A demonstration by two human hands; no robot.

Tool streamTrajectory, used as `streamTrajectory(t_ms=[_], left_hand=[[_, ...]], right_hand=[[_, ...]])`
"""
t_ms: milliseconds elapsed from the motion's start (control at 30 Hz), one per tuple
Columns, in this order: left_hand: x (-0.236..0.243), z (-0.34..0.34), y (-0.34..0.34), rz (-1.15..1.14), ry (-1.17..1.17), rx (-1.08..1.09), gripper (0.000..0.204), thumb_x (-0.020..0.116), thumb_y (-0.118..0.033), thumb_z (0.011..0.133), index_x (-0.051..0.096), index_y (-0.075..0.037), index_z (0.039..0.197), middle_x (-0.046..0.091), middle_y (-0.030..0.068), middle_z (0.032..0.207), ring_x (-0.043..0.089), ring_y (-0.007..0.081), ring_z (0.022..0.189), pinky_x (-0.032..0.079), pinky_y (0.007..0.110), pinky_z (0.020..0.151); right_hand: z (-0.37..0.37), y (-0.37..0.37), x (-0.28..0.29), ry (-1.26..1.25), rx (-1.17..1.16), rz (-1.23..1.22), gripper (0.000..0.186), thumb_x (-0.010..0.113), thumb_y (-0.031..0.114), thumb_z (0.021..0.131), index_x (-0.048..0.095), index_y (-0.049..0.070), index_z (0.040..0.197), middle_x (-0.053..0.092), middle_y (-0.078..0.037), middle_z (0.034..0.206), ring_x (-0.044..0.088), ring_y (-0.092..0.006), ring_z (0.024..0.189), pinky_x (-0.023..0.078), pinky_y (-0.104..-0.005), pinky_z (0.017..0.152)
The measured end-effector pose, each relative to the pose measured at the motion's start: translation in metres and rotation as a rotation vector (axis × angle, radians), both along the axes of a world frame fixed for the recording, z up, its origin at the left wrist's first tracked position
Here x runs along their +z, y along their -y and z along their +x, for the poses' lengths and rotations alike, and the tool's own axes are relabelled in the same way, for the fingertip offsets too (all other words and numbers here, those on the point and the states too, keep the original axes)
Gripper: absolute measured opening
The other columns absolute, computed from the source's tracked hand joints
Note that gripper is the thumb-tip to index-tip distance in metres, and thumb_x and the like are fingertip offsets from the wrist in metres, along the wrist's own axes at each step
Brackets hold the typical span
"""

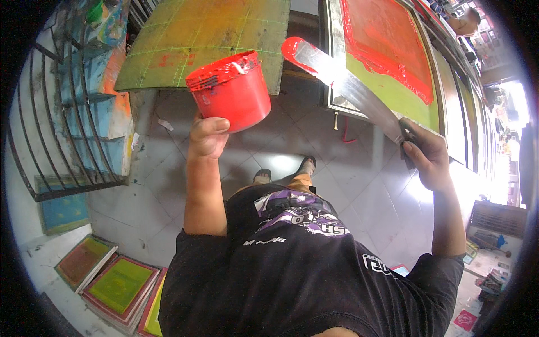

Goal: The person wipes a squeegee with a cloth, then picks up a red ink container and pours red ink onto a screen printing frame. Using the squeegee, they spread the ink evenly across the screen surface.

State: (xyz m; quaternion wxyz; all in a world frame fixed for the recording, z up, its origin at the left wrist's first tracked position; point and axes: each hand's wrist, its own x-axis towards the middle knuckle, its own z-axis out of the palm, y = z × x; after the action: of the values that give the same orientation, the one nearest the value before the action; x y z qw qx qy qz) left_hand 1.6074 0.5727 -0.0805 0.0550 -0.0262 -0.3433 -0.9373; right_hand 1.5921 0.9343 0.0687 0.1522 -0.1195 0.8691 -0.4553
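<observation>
My left hand (210,135) is closed round the lower side of a red plastic tub (238,101), its thumb in sight and the other fingers mostly hidden behind. Red ink is smeared over the tub's tilted rim; its inside does not show. In my right hand (425,154) is the dark handle of an ink spatula (368,101), its long metal blade slanting up and left. Wet red ink coats the blade's tip, apart from the tub. Beyond the blade lies a framed printing screen (429,115), red ink (382,42) spread over its yellow-green mesh.
A green-stained board (224,28) marked with grid lines stands ahead at the left. Curved dark metal bars (73,118) run beside a blue, paint-stained rack (106,121). Several framed screens (120,286) lean at the lower left. Grey floor tiles (163,185) surround my feet.
</observation>
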Motion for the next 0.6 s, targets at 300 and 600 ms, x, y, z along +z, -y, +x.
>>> streamTrajectory(t_ms=[300, 600], left_hand=[[-0.006, -0.006, -0.009, 0.082, -0.032, -0.172, 0.099, 0.074, -0.031, 0.050, 0.030, -0.002, 0.133, 0.041, 0.0251, 0.128, 0.042, 0.0407, 0.117, 0.039, 0.048, 0.097], [0.013, -0.010, -0.020, 0.063, -0.225, -0.350, 0.123, 0.083, -0.051, 0.046, 0.019, 0.003, 0.136, 0.027, 0.0379, 0.130, 0.029, 0.0489, 0.124, 0.036, 0.052, 0.099]], right_hand=[[0.006, 0.000, -0.001, -0.087, 0.054, 0.011, 0.038, 0.056, 0.003, 0.084, 0.052, 0.003, 0.122, 0.059, -0.004, 0.075, 0.049, -0.0073, 0.058, 0.041, -0.0218, 0.053], [0.011, -0.007, 0.001, -0.080, 0.025, 0.006, 0.038, 0.056, 0.003, 0.083, 0.054, 0.005, 0.122, 0.059, -0.003, 0.074, 0.048, -0.0066, 0.059, 0.041, -0.0214, 0.054]])
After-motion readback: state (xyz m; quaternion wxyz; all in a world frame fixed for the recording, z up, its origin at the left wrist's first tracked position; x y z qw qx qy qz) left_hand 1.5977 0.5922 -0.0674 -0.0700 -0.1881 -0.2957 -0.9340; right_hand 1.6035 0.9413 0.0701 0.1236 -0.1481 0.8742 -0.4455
